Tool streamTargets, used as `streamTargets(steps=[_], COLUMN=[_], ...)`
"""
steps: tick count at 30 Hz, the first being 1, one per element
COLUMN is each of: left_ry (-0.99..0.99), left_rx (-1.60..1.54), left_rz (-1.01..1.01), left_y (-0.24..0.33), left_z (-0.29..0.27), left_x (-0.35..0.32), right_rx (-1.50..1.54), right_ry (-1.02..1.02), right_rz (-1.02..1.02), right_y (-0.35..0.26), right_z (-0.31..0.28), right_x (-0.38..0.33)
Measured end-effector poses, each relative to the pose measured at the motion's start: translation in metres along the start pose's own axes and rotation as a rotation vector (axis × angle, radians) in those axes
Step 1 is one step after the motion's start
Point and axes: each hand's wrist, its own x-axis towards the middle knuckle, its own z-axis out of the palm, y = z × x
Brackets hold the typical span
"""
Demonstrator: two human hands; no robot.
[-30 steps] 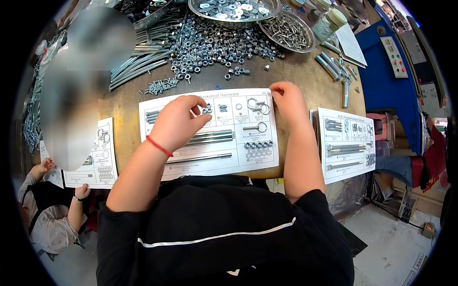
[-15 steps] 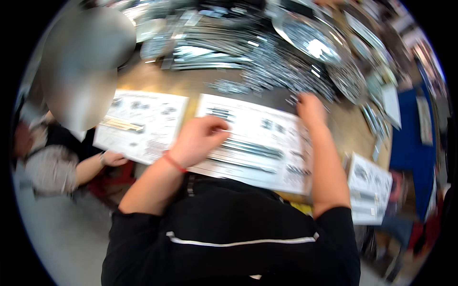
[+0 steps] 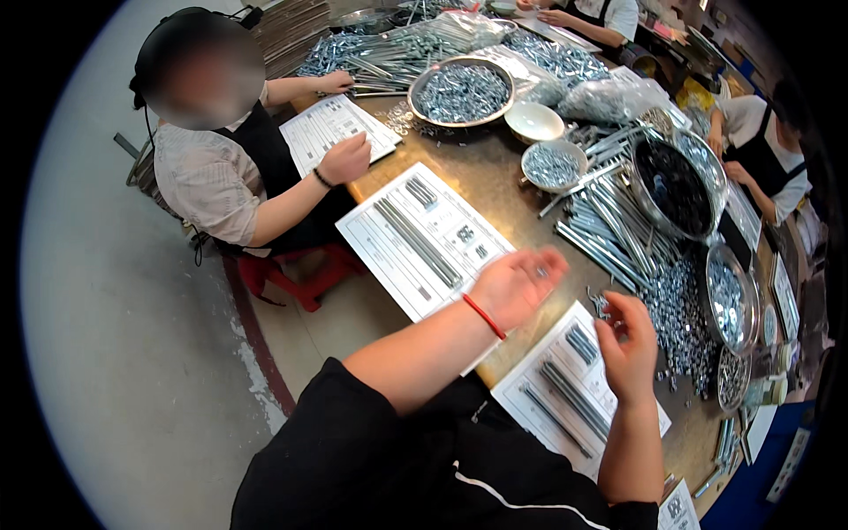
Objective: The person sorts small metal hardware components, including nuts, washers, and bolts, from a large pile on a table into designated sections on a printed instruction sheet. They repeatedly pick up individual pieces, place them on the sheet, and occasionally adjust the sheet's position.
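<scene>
My left hand (image 3: 521,284), with a red band at the wrist, is turned palm up over the near edge of a printed sheet (image 3: 371,231). A small metal piece seems to rest in its cupped, slightly blurred fingers. My right hand (image 3: 629,349) hovers by the upper edge of another printed sheet (image 3: 523,389), its fingers curved and apart from the thumb. I make out nothing between them. Several small metal parts (image 3: 599,303) lie just beyond its fingertips. On both sheets lie metal rods (image 3: 579,402) and shorter bolts (image 3: 580,343).
Beyond my right hand spread loose nuts (image 3: 685,336) and long bolts (image 3: 609,225). Bowls of hardware include a round metal one (image 3: 462,91), a small white one (image 3: 553,165) and one with black parts (image 3: 673,190). A co-worker (image 3: 212,168) sits at the left; others work across the table.
The view has swung left, showing the co-worker and the left sheet more fully. My left hand has turned palm up and left the middle of the front sheet. My right hand has moved nearer it.
</scene>
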Motion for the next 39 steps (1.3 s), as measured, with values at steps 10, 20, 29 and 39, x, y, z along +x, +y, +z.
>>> streamTargets(steps=[10, 20, 29, 39], left_ry=[0.269, 0.458, 1.411, 0.788], left_rx=[-0.092, 0.168, 2.302, 2.081], left_rz=[0.821, 1.04, 0.634, 0.857], left_y=[0.302, 0.385, 0.388, 0.395], left_z=[-0.048, -0.076, -0.096, -0.137], left_x=[0.066, 0.083, 0.075, 0.071], right_rx=[0.232, 0.143, 0.083, -0.205], right_ry=[0.195, 0.312, 0.342, 0.571], right_rz=[0.457, 0.603, 0.619, 0.607], right_y=[0.062, 0.071, 0.065, 0.07], right_z=[-0.035, -0.043, -0.071, -0.143], right_x=[-0.035, -0.049, -0.082, -0.145])
